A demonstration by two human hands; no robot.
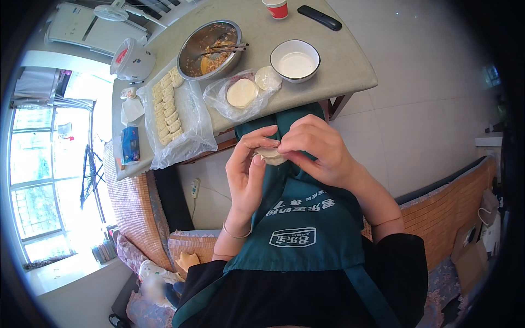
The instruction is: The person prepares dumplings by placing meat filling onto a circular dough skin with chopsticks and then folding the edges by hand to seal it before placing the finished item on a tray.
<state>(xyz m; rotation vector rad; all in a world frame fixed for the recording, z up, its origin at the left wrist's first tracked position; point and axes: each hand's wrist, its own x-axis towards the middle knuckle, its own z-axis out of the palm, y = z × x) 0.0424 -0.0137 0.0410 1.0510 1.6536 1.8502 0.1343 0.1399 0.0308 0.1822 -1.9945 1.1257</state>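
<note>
My left hand and my right hand hold a dumpling between their fingertips, above my green apron. The fingers of my right hand pinch its edge. Beyond my hands, a stack of round dumpling wrappers lies on a plastic bag, with one loose wrapper beside it. A white bowl with a dark rim contains a pale liquid. Filling and a pair of chopsticks are in a steel mixing bowl. Rows of folded dumplings rest on a plastic-covered tray.
The table also bears a red and white paper cup, a black case, a white bucket and a blue packet. Mat-covered seats stand around me. Another person is at lower left.
</note>
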